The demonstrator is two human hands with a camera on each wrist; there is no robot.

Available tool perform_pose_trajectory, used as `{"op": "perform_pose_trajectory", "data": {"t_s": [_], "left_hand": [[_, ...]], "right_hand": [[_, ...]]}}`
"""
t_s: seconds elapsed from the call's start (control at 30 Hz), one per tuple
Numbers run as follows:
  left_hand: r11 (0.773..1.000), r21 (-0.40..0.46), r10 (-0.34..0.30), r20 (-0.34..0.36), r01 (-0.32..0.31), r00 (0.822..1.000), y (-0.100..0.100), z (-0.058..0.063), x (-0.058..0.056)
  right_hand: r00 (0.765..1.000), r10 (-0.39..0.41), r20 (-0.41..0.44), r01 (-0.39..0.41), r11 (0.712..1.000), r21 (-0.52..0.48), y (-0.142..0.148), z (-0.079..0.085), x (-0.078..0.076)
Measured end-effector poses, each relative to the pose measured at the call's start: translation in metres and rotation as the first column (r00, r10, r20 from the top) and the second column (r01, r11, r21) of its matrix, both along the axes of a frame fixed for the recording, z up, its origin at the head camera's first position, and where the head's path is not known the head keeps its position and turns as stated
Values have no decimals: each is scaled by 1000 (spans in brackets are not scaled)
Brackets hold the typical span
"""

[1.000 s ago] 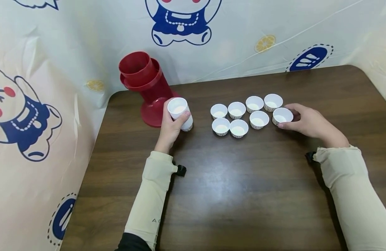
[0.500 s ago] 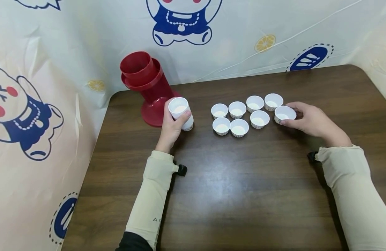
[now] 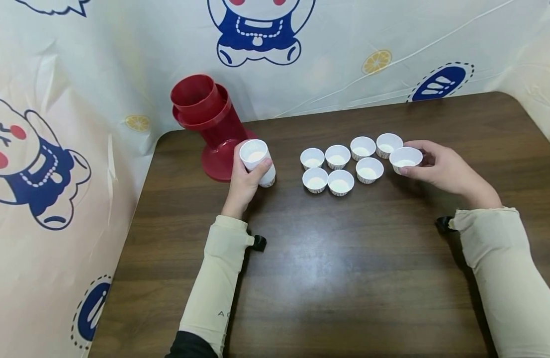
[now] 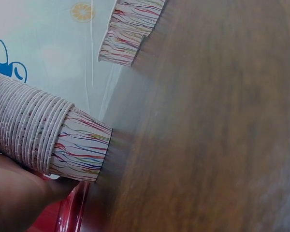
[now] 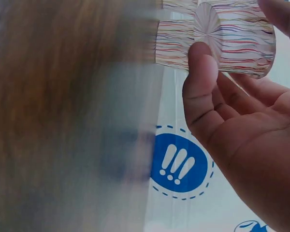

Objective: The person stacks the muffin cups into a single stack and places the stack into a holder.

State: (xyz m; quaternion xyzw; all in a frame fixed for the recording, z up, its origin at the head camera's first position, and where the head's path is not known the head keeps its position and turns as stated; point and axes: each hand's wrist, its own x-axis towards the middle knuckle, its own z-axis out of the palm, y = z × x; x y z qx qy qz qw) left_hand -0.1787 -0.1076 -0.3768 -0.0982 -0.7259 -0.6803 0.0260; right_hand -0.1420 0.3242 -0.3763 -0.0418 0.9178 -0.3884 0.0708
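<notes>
My left hand (image 3: 242,185) grips a stack of nested white paper baking cups (image 3: 254,152) beside the red stand. In the left wrist view the stack (image 4: 82,145) shows many rims and wavy coloured stripes. Between thumb and fingers, my right hand (image 3: 451,171) holds a single baking cup (image 3: 406,158) at the right end of the group. Its pleated base shows in the right wrist view, where the striped cup (image 5: 246,43) is raised off the table, thumb at the base. Several more baking cups (image 3: 340,184) stand mouth up in two rows to its left.
A red stand (image 3: 219,154) with a wide cylindrical top rises at the table's back left, right behind my left hand. The brown wooden table (image 3: 320,278) ends at a printed white curtain (image 3: 328,49) along the back and left.
My right hand has lifted its baking cup off the table, shifting slightly right and up. The left hand and its stack have stayed in place.
</notes>
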Motion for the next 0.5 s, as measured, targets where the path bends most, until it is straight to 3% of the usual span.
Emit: {"op": "perform_pose_trajectory", "data": {"t_s": [0.17,0.4,0.5], "left_hand": [[1000,6,-1,-11,1,1000,0,0,0],[1000,6,2,-30,-2,1000,-6,-30,-18],[1000,5,-7,-5,7,1000,-5,-22,-13]], "right_hand": [[1000,-30,2,30,996,-80,-1,2,2],[999,-48,2,48,986,-157,-8,2,0],[999,-45,-3,44,981,-189,-15,0,-2]]}}
